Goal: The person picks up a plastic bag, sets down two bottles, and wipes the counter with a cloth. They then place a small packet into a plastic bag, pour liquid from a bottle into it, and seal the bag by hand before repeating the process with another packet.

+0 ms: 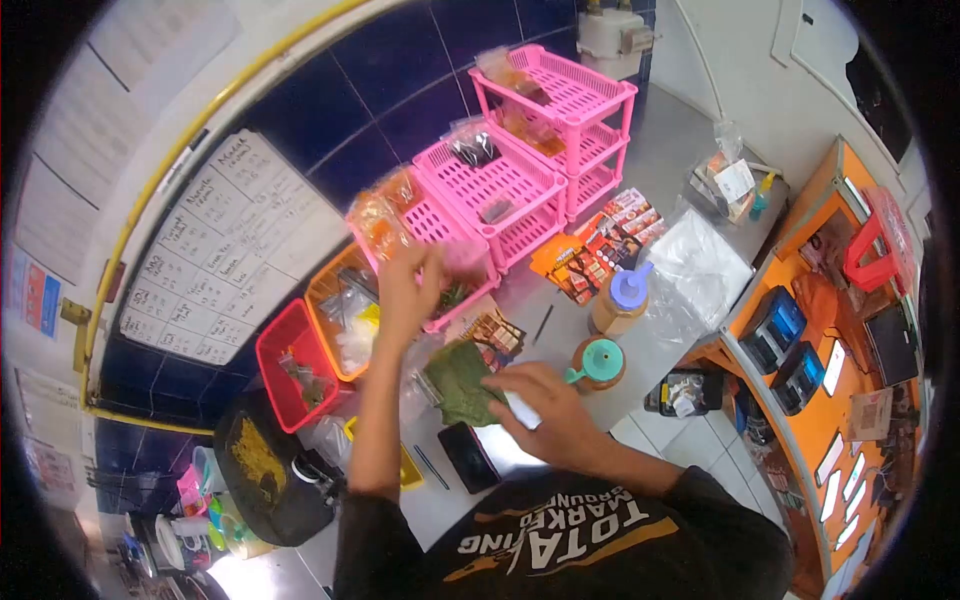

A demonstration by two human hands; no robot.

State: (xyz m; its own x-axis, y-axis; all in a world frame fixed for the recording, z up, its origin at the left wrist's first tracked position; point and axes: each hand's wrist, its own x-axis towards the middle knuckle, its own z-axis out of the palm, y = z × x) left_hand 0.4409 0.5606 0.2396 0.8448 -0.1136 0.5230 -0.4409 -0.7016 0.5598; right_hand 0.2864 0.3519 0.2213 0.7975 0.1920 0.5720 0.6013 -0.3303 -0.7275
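Observation:
My left hand [412,288] is raised beside the pink racks, its fingers drawn together near the clear bags of orange food [380,225]. Whatever it holds, if anything, is too blurred to tell. My right hand [545,405] is at the right edge of a folded green leaf [460,382], fingers apart and touching the leaf or just over it. Printed packets [497,333] lie behind the leaf. A dark phone [467,457] lies in front of it, close to my shirt.
Pink tiered racks [490,180] stand at the back. Two lidded bottles, one purple-topped [625,300], one green-topped [600,362], are right of the leaf. Left are a red basket [268,350], an orange basket [318,290] and a black pan [290,525]. Plastic bags [695,260] lie at the right.

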